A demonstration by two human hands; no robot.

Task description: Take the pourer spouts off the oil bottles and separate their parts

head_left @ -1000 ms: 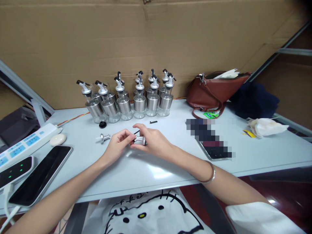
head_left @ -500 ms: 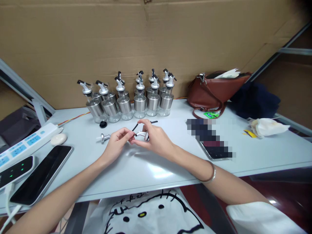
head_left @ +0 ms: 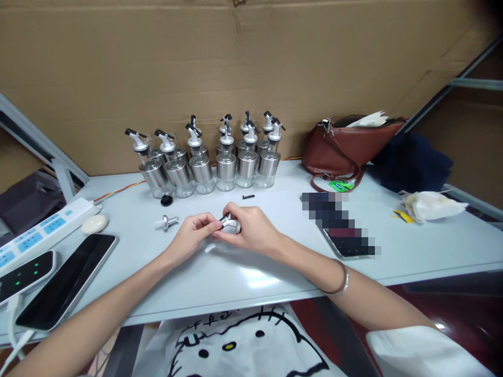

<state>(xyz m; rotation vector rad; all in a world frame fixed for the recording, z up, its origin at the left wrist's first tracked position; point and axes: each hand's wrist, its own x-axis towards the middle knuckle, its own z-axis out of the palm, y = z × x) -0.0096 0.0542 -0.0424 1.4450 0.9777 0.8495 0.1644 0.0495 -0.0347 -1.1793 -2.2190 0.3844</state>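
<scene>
The little silver spout (head_left: 231, 224) sits between your two hands, right at your fingertips. Your left hand (head_left: 196, 230) pinches its thin end, thumb and finger pressed close. Your right hand (head_left: 254, 226) holds its wide end, thumb and fingers curled around it (a black flap (head_left: 225, 218) is on top). Near your hands, a black strip (head_left: 248, 197) and another silver spout (head_left: 170, 222) lie on the table (head_left: 176, 288). Shiny bottles (head_left: 202, 174) stand behind.

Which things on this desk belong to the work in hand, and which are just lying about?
Likely the job's:
- held pourer spout
- loose pourer spout
- black strip
- black stopper
- bottles with pourer tops

Apparently lying about:
- brown handbag
- power strip
- black-screened smartphone
- white rounded case
- green packet
</scene>
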